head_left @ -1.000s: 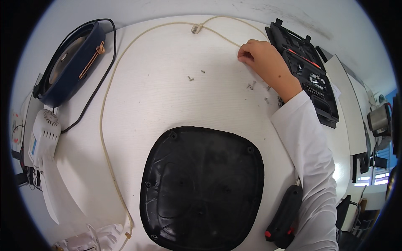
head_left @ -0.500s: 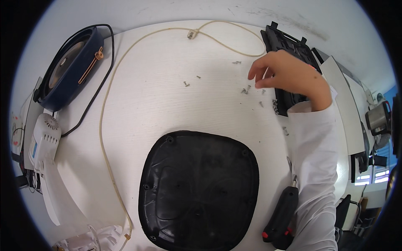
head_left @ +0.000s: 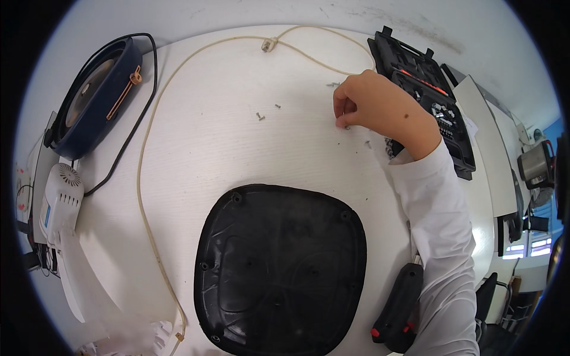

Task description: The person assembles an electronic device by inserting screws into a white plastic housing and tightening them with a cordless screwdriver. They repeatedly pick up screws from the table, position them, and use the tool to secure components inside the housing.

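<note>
Nearest, at the bottom centre of the frame: the black rounded panel point(head_left: 279, 267), lying flat, in much the same place as 1 s ago. At the lower right, see a black-and-red power driver point(head_left: 398, 302), lying just beside the white sleeve point(head_left: 439, 219). Cannot see the left hand.

Farther up, right of the upper centre, find the right hand point(head_left: 383, 113). Swung left and lowered since 0.5 s ago, from a looser, raised pose to fingertips point(head_left: 340, 124) drawn close together near the tabletop, right at a small screw point(head_left: 348, 127). Cannot tell a gripped screw from a merely touched 1. Judge this as handling of the loose screws, with the driver left aside and the panel untouched.

Left of the hand, note more small screws point(head_left: 260, 117), lying well apart from the fingers; beyond the fingers, another few point(head_left: 332, 84).

Farthest, at the upper right: an open black tool case point(head_left: 401, 53), partly behind the hand and sleeve. Across the upper centre, a cream cable point(head_left: 225, 40); at the upper left, a dark blue round appliance point(head_left: 95, 132).
</note>
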### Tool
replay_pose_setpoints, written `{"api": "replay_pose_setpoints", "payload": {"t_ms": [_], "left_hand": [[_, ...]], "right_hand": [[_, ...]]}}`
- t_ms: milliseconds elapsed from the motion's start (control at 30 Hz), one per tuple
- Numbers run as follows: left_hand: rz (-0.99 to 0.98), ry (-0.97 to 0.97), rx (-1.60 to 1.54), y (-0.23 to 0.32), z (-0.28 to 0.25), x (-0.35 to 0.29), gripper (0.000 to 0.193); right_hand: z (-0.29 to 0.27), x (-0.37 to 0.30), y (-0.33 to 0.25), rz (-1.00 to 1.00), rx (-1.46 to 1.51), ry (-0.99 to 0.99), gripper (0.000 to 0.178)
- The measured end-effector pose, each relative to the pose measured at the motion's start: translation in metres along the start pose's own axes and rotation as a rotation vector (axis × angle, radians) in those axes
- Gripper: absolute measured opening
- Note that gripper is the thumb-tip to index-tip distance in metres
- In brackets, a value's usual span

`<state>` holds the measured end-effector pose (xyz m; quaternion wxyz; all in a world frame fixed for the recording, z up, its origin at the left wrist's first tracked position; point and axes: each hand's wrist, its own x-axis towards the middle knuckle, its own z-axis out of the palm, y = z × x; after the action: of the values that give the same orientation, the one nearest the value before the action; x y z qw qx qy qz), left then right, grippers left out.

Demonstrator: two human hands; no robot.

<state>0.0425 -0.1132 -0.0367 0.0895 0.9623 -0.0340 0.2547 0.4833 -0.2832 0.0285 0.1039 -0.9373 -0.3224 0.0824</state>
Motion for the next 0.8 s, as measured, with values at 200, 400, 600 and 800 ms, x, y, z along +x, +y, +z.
{"api": "replay_pose_setpoints", "payload": {"t_ms": [200,400,600,800], "left_hand": [[-0.007,-0.001,-0.013,0.001,0.000,0.000,0.023],[-0.001,0.018,-0.021,0.001,0.002,-0.001,0.021],[0.007,0.024,-0.006,0.000,0.002,-0.004,0.021],[0.022,0.049,0.008,0.000,0.003,0.000,0.021]], "right_hand": [[0.021,0.014,0.023,-0.075,-0.157,0.306,0.014],[0.037,0.030,0.034,-0.060,-0.246,0.492,0.011],[0.037,0.034,0.038,-0.110,-0.153,0.512,0.012],[-0.024,0.003,0.040,-0.123,-0.060,0.399,0.014]]}}
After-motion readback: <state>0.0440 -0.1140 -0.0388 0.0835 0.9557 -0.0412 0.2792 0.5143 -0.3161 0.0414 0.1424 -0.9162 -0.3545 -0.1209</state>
